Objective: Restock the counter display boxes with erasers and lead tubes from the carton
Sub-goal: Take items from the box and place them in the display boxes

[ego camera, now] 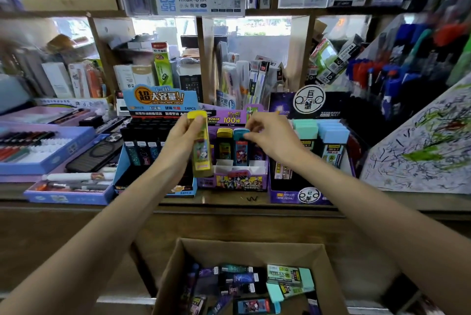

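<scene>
A yellow tube (pixel 202 156) is gripped upright in the left hand (pixel 183 136), just in front of the purple box (pixel 234 182) on the bench (pixel 254 198). The cap of a blue tube (pixel 242 154), standing in that box's far row, is pinched by the right hand (pixel 270 136). More stock is seen in the carton (pixel 254 251), near and below. If the blue tube is pushed askew, its yellow-capped neighbour could be tipped; the yellow tube could be dropped beside its slot
</scene>
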`<state>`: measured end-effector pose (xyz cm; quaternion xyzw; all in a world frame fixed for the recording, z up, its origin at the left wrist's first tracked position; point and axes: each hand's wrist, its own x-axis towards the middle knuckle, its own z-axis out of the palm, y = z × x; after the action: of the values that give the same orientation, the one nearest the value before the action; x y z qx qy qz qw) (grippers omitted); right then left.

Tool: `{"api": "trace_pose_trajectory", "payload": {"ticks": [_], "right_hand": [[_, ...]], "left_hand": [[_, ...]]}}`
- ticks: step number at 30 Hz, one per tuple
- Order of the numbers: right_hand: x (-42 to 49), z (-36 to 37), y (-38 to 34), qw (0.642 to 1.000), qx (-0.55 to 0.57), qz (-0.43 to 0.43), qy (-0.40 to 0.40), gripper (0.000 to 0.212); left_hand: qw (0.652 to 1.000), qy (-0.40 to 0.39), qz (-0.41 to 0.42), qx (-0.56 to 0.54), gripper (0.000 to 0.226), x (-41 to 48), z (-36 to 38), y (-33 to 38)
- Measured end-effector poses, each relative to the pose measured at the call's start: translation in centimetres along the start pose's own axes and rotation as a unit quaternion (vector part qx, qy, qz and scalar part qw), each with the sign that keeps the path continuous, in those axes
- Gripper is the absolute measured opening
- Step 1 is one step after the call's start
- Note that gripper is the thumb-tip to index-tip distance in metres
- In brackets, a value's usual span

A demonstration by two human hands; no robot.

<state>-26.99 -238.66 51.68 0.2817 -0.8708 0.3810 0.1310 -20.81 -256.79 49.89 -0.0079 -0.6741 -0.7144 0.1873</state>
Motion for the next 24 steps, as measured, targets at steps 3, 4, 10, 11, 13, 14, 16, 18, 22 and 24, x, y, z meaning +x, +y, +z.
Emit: {"api": "trace_pose_trajectory", "payload": {"ticks": [3,4,10,11,13,14,16,18,22,24], "right_hand": [[-0.1,0.8,0.5,0.999,-0.037,-0.005,0.002,0.008],[-0.1,1.0,0.6,0.999,-0.045,-0.005,0.008,0.009],[-0.9,1.8,1.2,0.996,-0.074,-0.054,0.013,0.020],[-1.0,1.9,1.3,0.994,-0.085,-0.061,0.009,0.019],[-1.3,2.0,1.3,0.993,-0.096,-0.065,0.006,0.018],[-1.3,2.1,1.2,0.993,-0.095,-0.065,0.005,0.018],[-1.4,2.0,1.1,0.994,-0.090,-0.061,0.002,0.018],[-1.5,1.9,0.9,0.994,-0.089,-0.057,-0.002,0.017],[-1.8,1.8,0.7,0.991,-0.112,-0.067,0.001,0.019],[-2.2,1.8,0.8,0.986,-0.141,-0.086,0.005,0.022]], "left_hand": [[0.992,-0.044,0.071,0.095,0.008,2.3,0.5,0.4],[0.986,-0.051,0.090,0.129,0.012,2.9,0.6,0.4],[0.948,-0.103,0.141,0.266,0.012,4.4,1.0,-0.3],[0.943,-0.112,0.149,0.277,0.012,4.4,1.1,-0.3],[0.939,-0.122,0.155,0.281,0.011,4.5,1.2,-0.4],[0.941,-0.121,0.153,0.276,0.011,4.4,1.3,-0.4],[0.951,-0.109,0.143,0.252,0.011,4.5,1.2,-0.6],[0.960,-0.096,0.137,0.227,0.012,4.5,1.2,-0.7],[0.949,-0.092,0.152,0.261,0.011,4.2,1.1,-1.2],[0.916,-0.086,0.199,0.337,0.014,4.1,1.0,-1.6]]}}
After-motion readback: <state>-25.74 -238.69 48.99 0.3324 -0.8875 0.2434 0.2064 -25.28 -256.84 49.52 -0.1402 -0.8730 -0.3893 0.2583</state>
